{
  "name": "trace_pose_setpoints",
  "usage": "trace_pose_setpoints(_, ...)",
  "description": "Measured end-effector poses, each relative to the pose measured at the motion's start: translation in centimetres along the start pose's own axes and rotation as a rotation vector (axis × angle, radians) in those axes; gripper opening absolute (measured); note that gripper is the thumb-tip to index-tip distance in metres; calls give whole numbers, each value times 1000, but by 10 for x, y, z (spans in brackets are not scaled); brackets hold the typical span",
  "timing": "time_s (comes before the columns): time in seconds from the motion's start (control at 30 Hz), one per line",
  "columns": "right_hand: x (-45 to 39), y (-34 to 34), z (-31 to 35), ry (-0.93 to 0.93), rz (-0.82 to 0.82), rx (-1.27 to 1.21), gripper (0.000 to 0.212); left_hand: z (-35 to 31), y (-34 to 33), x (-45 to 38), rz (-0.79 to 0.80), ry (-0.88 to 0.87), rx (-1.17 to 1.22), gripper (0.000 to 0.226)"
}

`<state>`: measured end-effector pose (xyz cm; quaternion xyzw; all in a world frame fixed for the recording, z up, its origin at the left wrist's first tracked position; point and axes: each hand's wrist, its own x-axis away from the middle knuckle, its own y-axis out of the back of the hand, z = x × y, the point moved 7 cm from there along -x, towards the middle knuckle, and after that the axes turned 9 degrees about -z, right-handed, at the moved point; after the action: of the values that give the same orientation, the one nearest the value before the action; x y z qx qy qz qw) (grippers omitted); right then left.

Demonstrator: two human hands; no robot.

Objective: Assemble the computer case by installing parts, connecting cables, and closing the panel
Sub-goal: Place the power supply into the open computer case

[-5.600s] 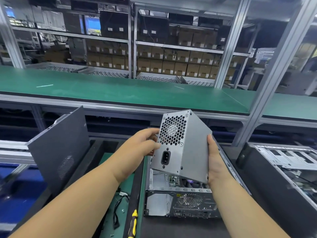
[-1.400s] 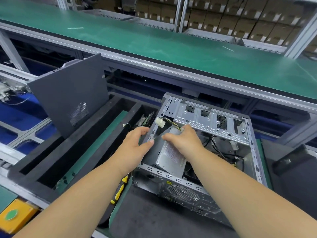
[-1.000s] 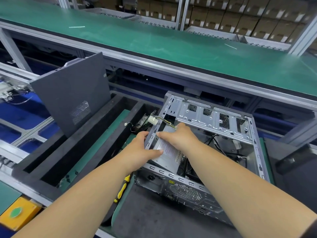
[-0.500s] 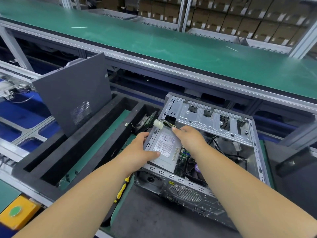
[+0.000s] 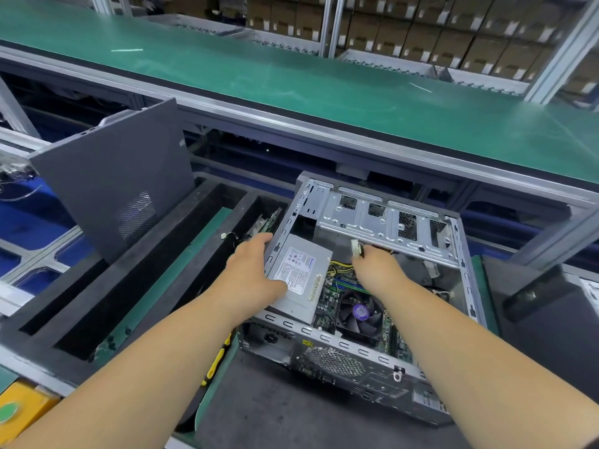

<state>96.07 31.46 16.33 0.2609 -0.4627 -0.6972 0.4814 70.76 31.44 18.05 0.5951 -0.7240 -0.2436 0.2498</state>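
Lying on its side in the lower middle of the frame, the open computer case (image 5: 382, 280) is a box of bare stamped steel, its near wall punched with a round mesh grille and a row of small slots. Inside it, at the left end, sits the power supply (image 5: 299, 275), a flat grey metal block with a white printed label facing up. To the right of that block lies the green circuit board with a dark square fan (image 5: 358, 311) that has a purple hub. A perforated silver drive bracket (image 5: 385, 225) spans the far side of the case.

The left hand (image 5: 254, 275) rests on the left edge of the power supply, thumb laid over the label and fingers reaching along the case's side wall. The right hand (image 5: 376, 268) pinches a small pale plug (image 5: 356, 247) with its fingers curled; yellow and black wires (image 5: 338, 268) run from under it toward the power supply.

Left of the case, a black foam tray (image 5: 136, 286) with long rectangular slots holds a dark grey side panel (image 5: 120, 179) standing tilted, smooth except for a patch of fine vent holes. A yellow-handled screwdriver (image 5: 217, 361) lies by the tray's green strip, partly hidden by the left forearm. Across the upper frame runs a green matte workbench (image 5: 324, 89) edged in aluminium.
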Motion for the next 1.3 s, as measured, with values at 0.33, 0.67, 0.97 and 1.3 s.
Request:
trace_pose_setpoints(0.33, 2, -8, 4, 230, 17, 92, 27, -84, -39, -5, 39, -460, -162, 51)
trace_pose_setpoints(0.67, 0, -7, -34, -268, 182, -905, 24, -123, -103, -38, 69, -535, -466, 30)
trace_pose_setpoints(0.97, -4, -22, -37, -505, 215, -1373, 14, -129, -117, -63, 37, -453, -646, 24)
trace_pose_setpoints(1.3, -15, -26, -61, -555, -98, -986, 3, -114, -62, -66, -87, -435, -570, 16)
